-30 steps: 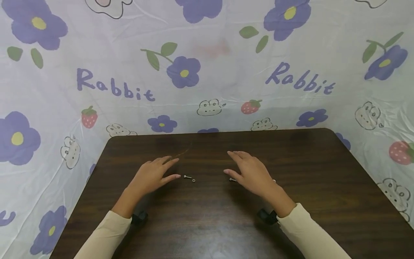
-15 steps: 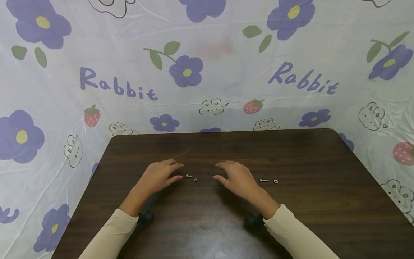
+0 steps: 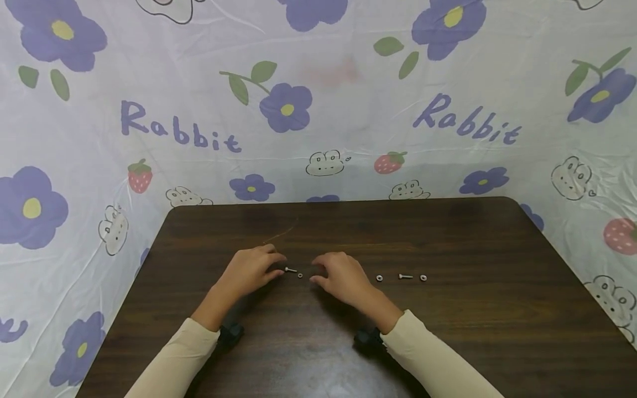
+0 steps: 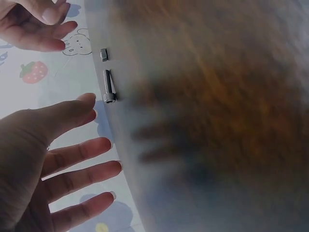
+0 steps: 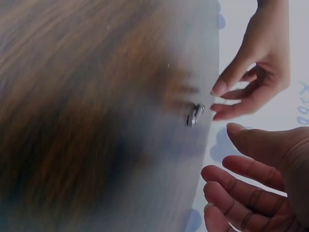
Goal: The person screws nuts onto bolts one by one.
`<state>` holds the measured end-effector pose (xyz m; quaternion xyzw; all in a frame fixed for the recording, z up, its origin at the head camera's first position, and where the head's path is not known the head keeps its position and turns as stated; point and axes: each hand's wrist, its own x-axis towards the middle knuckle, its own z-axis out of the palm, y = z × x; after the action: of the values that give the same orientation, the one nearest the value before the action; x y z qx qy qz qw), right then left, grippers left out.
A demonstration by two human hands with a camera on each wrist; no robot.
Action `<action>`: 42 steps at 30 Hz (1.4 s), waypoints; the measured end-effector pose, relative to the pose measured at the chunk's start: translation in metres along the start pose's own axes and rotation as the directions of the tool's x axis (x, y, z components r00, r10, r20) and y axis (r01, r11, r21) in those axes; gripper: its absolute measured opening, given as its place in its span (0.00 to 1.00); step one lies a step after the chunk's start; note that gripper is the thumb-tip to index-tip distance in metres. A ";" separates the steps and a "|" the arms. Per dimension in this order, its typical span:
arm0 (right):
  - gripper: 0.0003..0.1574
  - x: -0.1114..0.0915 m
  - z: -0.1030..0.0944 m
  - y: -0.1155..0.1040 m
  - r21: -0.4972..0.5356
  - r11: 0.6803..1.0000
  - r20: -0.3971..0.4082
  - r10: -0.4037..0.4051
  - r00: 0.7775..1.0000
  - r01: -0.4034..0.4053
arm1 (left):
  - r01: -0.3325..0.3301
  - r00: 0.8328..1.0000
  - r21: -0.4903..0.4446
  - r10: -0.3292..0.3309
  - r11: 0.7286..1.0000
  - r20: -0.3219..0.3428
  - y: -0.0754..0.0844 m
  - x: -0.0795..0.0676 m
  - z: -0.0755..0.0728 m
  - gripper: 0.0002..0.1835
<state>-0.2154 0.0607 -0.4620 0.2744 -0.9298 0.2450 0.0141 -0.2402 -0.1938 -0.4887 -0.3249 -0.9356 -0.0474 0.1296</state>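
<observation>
A small silver bolt (image 3: 291, 270) with a socket head lies on the dark wooden table, a nut (image 3: 300, 275) just beyond its tip. My left hand (image 3: 247, 272) hovers at the head end of this bolt (image 4: 108, 88), thumb and forefinger parted, nothing held. From the other side my right hand (image 3: 343, 277) comes close to the nut (image 4: 104, 54), its thumb and forefinger also apart. In the right wrist view the bolt and nut (image 5: 195, 116) overlap between the two hands. All the fingers are loosely bent.
Right of my right hand lie another nut (image 3: 379, 278), a second bolt (image 3: 405, 276) and a further nut (image 3: 423, 278) in a row. Beyond the table's (image 3: 473, 237) back edge hangs a floral cloth (image 3: 348, 121) printed with rabbits and strawberries.
My right hand has swept left towards the left-hand nut, uncovering the bolt and nuts on the right. My left hand has edged right, closer to the bolt's head.
</observation>
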 end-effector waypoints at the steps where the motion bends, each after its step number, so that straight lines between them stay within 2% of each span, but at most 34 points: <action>1: 0.21 0.002 0.002 -0.001 -0.003 1.000 0.007 0.001 1.000 -0.001 | 0.001 1.000 0.001 -0.001 1.000 0.002 0.000 0.000 0.000 0.14; 11: 0.20 0.012 0.013 -0.009 -0.032 0.999 0.041 0.010 0.999 -0.009 | 0.015 0.999 0.009 -0.016 1.000 0.039 0.000 0.000 0.002 0.13; 21: 0.14 0.022 0.022 -0.009 -0.057 0.998 0.079 0.036 0.996 -0.031 | 0.055 0.995 -0.031 -0.052 0.998 0.083 -0.003 0.004 0.007 0.13; 29: 0.11 0.027 0.028 -0.008 -0.115 0.993 0.063 0.044 0.997 -0.036 | 0.034 0.997 -0.016 -0.033 0.999 0.066 0.000 0.008 0.009 0.10; 36: 0.11 0.028 0.033 -0.008 -0.149 0.988 0.044 0.044 0.998 -0.037 | 0.066 0.995 -0.023 -0.064 0.998 0.078 0.001 0.007 0.009 0.09; 42: 0.09 0.029 0.036 -0.005 -0.146 0.989 0.006 0.025 1.000 -0.024 | 0.083 0.995 -0.043 -0.081 0.996 0.061 0.001 0.010 0.012 0.08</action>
<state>-0.2336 0.0259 -0.4870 0.2621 -0.9486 0.1754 0.0274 -0.2497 -0.1850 -0.4977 -0.2903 -0.9503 -0.0643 0.0925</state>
